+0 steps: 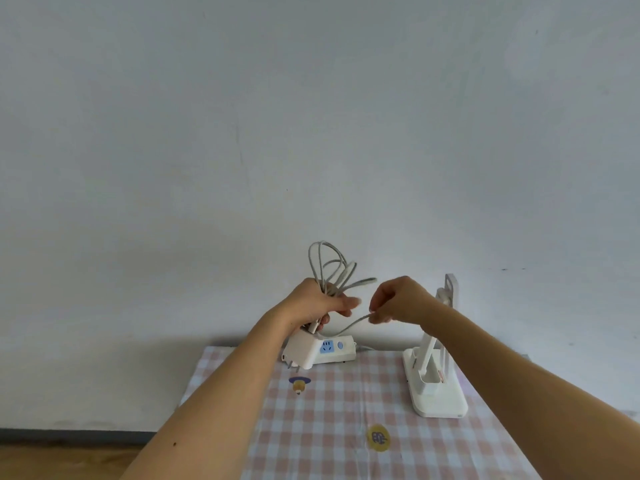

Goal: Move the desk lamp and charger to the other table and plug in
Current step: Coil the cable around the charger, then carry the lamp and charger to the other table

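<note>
Here the desk lamp [434, 368] stands on the checked worktop [332, 427]. Left hand [317, 303] grips the coiled cable [329, 268] with charger [302, 351] dangling; right hand [398, 301] pinches one strand. Plugging into the power strip [334, 349] apparently remains.

Looks like a plain room in someone's home: bare white wall [311, 116], wood-look floor [69, 462], and a small table in a pink checked tablecloth [329, 427] with cartoon prints.
</note>
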The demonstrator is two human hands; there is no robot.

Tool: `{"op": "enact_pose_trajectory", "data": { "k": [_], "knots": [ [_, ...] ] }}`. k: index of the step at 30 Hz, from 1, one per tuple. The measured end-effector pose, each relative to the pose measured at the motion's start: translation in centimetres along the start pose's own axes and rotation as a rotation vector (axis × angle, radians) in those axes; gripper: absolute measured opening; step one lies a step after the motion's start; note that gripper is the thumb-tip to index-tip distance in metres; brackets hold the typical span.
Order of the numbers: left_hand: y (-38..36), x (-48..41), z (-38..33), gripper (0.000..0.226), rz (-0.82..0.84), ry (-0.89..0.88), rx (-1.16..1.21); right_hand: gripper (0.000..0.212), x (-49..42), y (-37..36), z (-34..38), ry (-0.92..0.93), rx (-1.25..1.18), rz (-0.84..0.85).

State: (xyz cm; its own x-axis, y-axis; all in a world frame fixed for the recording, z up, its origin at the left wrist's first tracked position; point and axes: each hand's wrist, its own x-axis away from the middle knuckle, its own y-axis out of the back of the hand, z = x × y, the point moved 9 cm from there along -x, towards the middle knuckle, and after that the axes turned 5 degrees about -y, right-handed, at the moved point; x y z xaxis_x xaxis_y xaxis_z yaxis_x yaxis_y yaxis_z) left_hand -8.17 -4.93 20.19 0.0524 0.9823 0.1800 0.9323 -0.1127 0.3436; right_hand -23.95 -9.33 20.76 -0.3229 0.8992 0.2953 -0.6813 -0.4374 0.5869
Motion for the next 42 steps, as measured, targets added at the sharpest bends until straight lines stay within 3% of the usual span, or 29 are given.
{"op": "enact_pose_trajectory", "data": {
  "k": [4, 16, 22, 26, 31, 35, 42],
  "knots": [
    [-0.8, -0.3, 0.4, 0.03, 0.042, 0.03, -0.113, 0.016, 0.1, 1.6, 1.5, 0.032, -0.102, -0.071],
    [-2.0, -0.5, 0.0, 0.022, 0.021, -0.022, -0.053, 0.016, 1.4, 2.6, 2.2, 0.017, -0.63, -0.076],
    [-2.5, -1.0, 0.6, 0.032, -0.079, -0.033, -0.04, 0.014, 2.3, 3.7, 1.4, 0.012, -0.579, -0.142],
    [-3.3, -1.3, 1.1, 0.036, -0.121, -0.029, -0.123, 0.007, 3.2, 5.2, -0.2, 0.02, -0.635, -0.275],
    [-5.7, -1.8, 1.8, 0.023, -0.131, 0.001, 0.213, 0.008, 5.4, 5.7, -3.5, 0.029, -0.676, -0.465],
    [-7.3, -2.4, 2.4, 0.021, -0.171, -0.018, 0.244, 0.013, 7.8, 5.7, -8.8, -0.071, -0.706, -0.743],
    [-9.9, -4.0, 3.8, 0.029, -0.194, 0.011, 0.158, 0.022, 7.5, 2.7, -16.3, -0.269, -0.576, -0.688]
  ]
}}
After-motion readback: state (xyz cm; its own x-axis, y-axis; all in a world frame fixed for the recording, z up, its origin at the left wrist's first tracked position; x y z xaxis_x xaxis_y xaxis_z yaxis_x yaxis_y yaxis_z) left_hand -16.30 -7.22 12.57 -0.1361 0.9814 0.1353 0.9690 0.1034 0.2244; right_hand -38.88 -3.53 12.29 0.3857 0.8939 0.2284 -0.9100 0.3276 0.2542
